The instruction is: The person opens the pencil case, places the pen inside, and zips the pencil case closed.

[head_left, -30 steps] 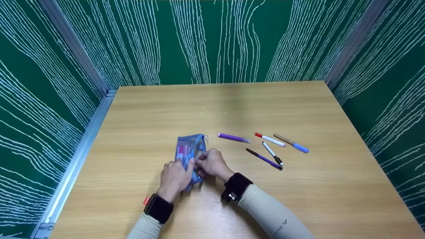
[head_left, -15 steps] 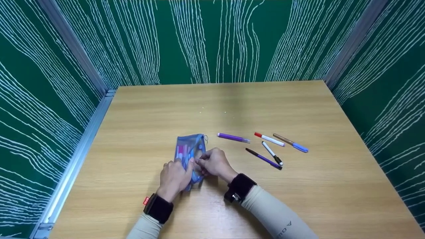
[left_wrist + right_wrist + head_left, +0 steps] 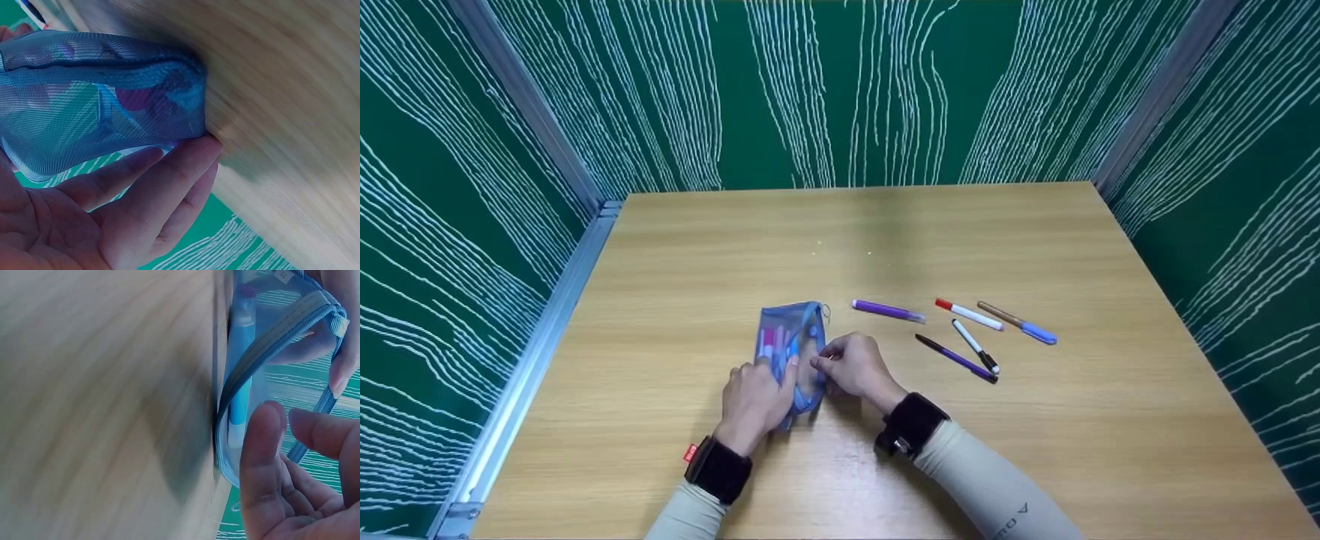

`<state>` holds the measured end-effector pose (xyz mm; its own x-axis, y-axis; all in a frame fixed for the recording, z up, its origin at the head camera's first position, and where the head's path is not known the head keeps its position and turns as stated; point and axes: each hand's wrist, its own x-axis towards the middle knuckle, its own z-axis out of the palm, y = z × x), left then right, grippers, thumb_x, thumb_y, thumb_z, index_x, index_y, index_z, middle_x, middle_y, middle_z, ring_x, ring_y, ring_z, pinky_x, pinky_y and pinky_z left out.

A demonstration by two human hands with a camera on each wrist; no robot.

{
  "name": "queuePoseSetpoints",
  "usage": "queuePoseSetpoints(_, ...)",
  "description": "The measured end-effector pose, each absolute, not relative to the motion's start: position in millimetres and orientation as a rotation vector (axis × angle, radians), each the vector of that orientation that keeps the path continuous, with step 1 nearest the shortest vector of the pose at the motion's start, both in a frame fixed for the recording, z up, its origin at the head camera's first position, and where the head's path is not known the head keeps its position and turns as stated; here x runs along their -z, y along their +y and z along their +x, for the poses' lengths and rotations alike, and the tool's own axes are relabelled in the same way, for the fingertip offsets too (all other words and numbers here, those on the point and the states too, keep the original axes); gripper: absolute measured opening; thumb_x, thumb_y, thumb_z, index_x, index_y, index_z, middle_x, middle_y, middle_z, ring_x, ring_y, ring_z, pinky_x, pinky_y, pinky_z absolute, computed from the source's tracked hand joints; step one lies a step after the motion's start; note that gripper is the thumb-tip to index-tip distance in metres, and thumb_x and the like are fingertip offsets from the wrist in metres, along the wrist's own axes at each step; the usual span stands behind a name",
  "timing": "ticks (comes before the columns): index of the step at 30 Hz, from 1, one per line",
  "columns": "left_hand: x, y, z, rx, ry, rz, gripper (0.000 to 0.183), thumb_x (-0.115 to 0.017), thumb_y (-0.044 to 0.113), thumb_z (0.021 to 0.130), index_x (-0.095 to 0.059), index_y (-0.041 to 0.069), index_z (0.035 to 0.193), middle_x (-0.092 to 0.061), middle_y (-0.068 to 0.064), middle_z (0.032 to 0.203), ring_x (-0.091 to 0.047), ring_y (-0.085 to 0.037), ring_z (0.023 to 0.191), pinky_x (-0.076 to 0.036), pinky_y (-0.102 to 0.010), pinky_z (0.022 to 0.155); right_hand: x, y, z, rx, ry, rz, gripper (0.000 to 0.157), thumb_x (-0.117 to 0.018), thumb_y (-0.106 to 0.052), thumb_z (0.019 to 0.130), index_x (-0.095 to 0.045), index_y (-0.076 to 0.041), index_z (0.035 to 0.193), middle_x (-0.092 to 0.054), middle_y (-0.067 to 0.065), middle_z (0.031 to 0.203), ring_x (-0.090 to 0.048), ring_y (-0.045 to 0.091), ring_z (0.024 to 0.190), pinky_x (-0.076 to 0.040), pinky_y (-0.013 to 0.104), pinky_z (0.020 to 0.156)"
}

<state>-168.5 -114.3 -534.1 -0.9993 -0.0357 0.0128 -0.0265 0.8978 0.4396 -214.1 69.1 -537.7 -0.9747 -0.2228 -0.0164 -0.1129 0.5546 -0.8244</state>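
Note:
A blue mesh pencil case lies on the table with its zipped mouth spread apart, facing right. Through the mesh, pens with pink and white parts show, and a light blue marker lies inside near the mouth. My left hand grips the case from its near left side, thumb on the zipper edge and fingers underneath. At the mouth's right edge is my right hand, thumb and forefinger bent toward each other with a small gap and nothing between them; its other fingers are partly hidden behind the thumb.
Right of the case lie a purple marker, a red-capped white marker, a brown pen with a blue cap, a small black-and-white marker and a dark purple pen. Green panels wall the wooden table.
My right hand has drawn back a little to the right, away from the zipper edge, uncovering more of the case's mouth. The left hand and the case have stayed in place.

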Motion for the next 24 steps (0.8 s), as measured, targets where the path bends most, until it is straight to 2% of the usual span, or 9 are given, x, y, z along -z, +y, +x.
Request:
queuePoseSetpoints(4, 533.9, -114.7, -168.4, 0.704, -3.058, 0.052, 0.056, -0.042, 0.055, 0.105, -0.062, 0.004, 0.091, -0.059, -0.015, 0.082, -0.057, -0.029, 0.075, -0.051, -0.045, 0.067, 537.6, 72.7, -214.8, 1.364, 2.714, -0.335, 0.013, -0.082, -0.02, 0.089, -0.081, -0.007, 0.09, -0.074, 0.0, 0.073, -0.062, 0.004, 0.049, -0.055, 0.025, 0.057)
queuePoseSetpoints(15, 533.5, -114.1, -168.6, 0.708, -3.062, 0.056, 0.055, -0.041, 0.054, 0.105, -0.061, 0.005, 0.091, -0.058, -0.015, 0.082, -0.056, -0.028, 0.075, -0.05, -0.044, 0.067, 535.0, 87.6, -216.8, 1.316, 2.749, -0.316, 0.017, -0.082, -0.02, 0.089, -0.077, -0.004, 0.091, -0.072, 0.003, 0.067, -0.065, 0.009, 0.049, -0.056, 0.027, 0.061)
queuePoseSetpoints(24, 535.6, -113.5, -168.1, 0.647, -3.027, 0.029, 0.06, -0.042, 0.054, 0.105, -0.064, -0.001, 0.093, -0.064, -0.023, 0.088, -0.063, -0.037, 0.083, -0.054, -0.049, 0.07, 534.6, 106.1, -226.5, 1.279, 2.812, -0.244, 0.021, -0.083, -0.018, 0.087, -0.076, -0.002, 0.099, -0.073, 0.003, 0.078, -0.065, 0.009, 0.057, -0.056, 0.031, 0.066)
